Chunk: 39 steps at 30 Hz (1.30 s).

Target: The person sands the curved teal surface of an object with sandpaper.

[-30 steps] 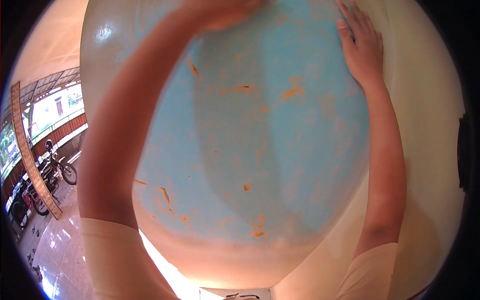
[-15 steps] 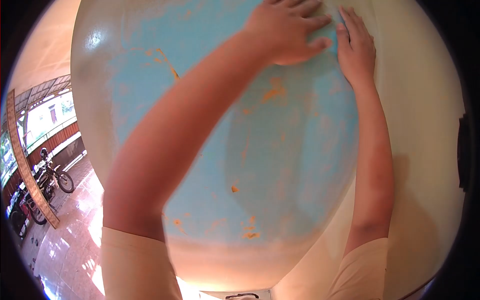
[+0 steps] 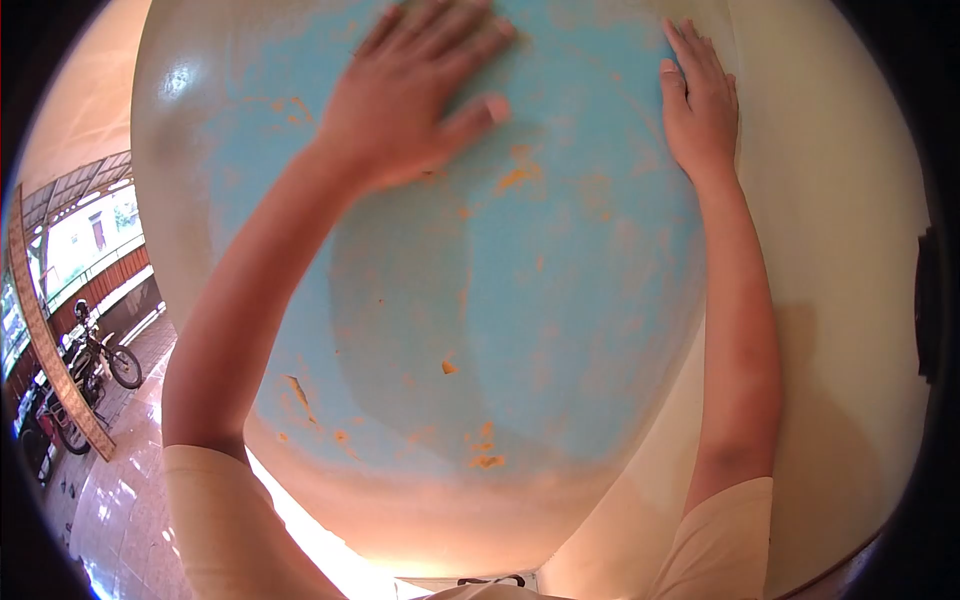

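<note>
A large surface with a worn light-blue area fills the middle of the head view, marked with orange patches and small chips. Against its upper left part lies my left hand, fingers spread, palm toward the surface; nothing shows in it. My right hand rests flat near the upper right edge of the blue area, fingers extended and thumb a little apart. Its palm side is hidden. A wide gap separates the two hands.
A cream wall stands at the right. Far left are a slanted post, a parked motorcycle and a shiny tiled floor. A shadow falls across the blue area.
My left hand has swept left across the blue surface, away from my right hand. My right hand has stayed almost where it was.
</note>
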Motion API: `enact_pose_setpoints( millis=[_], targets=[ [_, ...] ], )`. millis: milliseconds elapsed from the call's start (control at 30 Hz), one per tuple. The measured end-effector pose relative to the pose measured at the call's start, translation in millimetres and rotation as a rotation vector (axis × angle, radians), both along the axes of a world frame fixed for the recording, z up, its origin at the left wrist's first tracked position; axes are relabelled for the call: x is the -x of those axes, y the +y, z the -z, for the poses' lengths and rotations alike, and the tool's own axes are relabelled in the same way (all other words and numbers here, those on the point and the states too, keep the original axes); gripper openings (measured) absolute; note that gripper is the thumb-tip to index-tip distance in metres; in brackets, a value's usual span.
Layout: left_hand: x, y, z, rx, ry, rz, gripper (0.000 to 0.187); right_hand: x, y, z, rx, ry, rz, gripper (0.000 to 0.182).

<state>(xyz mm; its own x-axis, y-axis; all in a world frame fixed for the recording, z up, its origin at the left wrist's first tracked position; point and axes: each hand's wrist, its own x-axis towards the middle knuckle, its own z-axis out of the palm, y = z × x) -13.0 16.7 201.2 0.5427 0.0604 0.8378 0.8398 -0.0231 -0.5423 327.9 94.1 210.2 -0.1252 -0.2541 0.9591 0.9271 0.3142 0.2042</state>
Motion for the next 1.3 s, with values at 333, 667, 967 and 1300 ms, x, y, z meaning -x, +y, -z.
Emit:
enact_pose_setpoints(
  millis=[333,667,967,1300],
  targets=[
    [90.5,-21.0,-77.5,0.004,-0.272,-0.073,0.064,7.4,-0.8,5.0,-0.019,0.023,0.069,0.049],
    [-69.7,18.4,62.0,0.017,0.173,0.365,0.053,20.8,-21.5,8.5,0.157,0.056,-0.343,0.066],
    [-28.3,13.7,34.3,-0.067,0.472,0.389,0.025,105.7,-61.4,61.0,0.070,-0.457,-0.600,0.070],
    [64.7,-7.7,-28.3,-0.100,0.190,0.215,0.054,94.4,-46.9,32.6,0.104,-0.537,0.137,0.080]
  ],
)
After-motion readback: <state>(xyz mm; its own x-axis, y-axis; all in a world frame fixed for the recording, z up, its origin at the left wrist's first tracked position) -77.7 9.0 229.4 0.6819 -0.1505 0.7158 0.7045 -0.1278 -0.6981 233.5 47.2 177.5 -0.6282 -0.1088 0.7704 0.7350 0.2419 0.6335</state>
